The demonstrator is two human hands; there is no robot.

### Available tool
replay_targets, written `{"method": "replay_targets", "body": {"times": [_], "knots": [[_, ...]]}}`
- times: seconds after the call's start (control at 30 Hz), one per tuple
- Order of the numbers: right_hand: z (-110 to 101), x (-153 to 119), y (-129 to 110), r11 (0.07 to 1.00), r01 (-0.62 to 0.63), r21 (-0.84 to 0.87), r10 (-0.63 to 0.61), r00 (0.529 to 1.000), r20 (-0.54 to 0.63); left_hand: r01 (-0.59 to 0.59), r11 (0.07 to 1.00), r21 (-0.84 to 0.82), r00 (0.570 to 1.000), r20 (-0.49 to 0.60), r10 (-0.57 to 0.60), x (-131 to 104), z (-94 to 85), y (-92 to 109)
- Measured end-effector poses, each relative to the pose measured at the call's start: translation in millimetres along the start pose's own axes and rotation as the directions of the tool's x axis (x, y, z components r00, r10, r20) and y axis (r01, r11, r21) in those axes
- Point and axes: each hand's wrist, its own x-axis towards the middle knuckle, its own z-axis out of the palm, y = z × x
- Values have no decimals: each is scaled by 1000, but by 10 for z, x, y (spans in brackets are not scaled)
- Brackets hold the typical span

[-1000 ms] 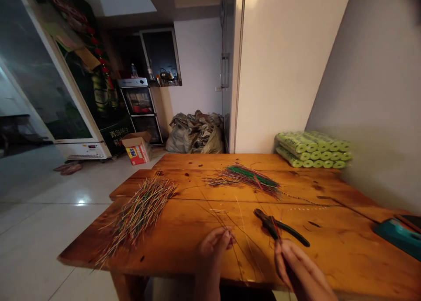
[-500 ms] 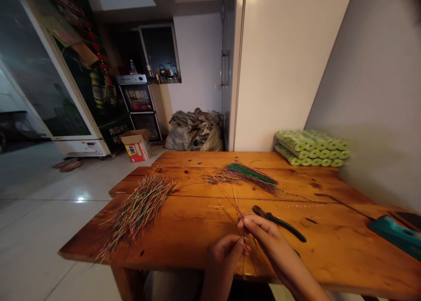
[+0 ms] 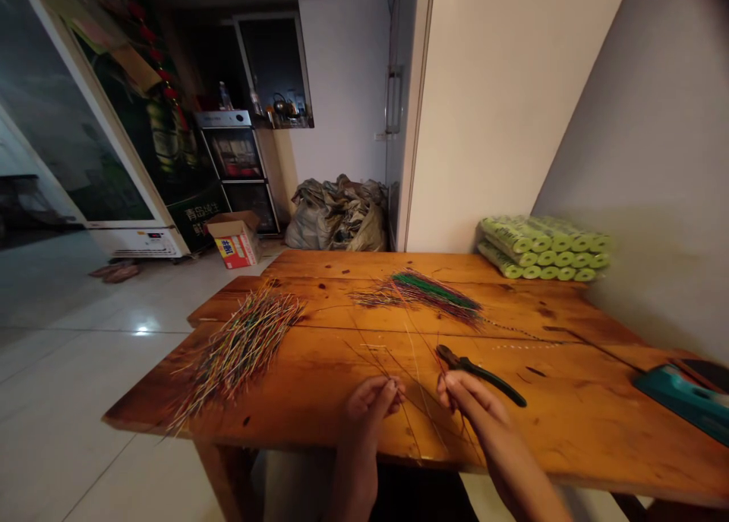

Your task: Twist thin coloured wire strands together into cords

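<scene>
Near the front edge of the table, my left hand (image 3: 371,402) pinches thin wires (image 3: 364,354) that stick out past the fingertips. To its right, my right hand (image 3: 474,402) is closed on thin wires too, their ends pointing up and down from the fingers. A gap lies between the two hands, and a pale wire (image 3: 417,366) shows there; whether it is held I cannot tell. Just beyond my right hand lie dark-handled pliers (image 3: 484,376). Farther back is a bundle of green and purplish wires (image 3: 437,297). A loose heap of multicoloured wires (image 3: 242,347) spreads over the table's left side.
The wooden table (image 3: 319,423) has a teal device (image 3: 683,400) at its right edge. Stacked green-wrapped rolls (image 3: 544,247) stand at the back right. Beyond the table are full sacks (image 3: 339,214), an open cardboard box (image 3: 235,241) and a glass-door fridge (image 3: 114,165).
My hands were together over the wires and are now apart, the left one moved left, the right one slightly right. The whole view has shifted up a little.
</scene>
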Motion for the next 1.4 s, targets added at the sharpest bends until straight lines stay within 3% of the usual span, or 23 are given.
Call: {"method": "replay_targets", "body": {"times": [0.13,0.2,0.37,0.53,1.2,1.4], "knots": [[-52,-179,-11,984,-10,-179,12,1000,8,-40,995,-89,995,-95,31,14,-20,45],[-42,-246,5,984,-45,-174,54,998,43,-56,992,-115,993,-112,43,29,-8,58],[46,-318,156,965,-220,139,190,961,200,50,985,-163,996,-66,-62,80,30,72],[116,-334,256,876,-340,343,255,929,269,27,984,-174,998,-46,-36,25,52,97],[100,-277,391,846,-410,340,305,897,321,-38,999,-10,999,39,38,-10,3,-33],[89,-305,365,839,-426,339,316,888,333,-20,998,-57,998,-58,17,-26,46,-36]]}}
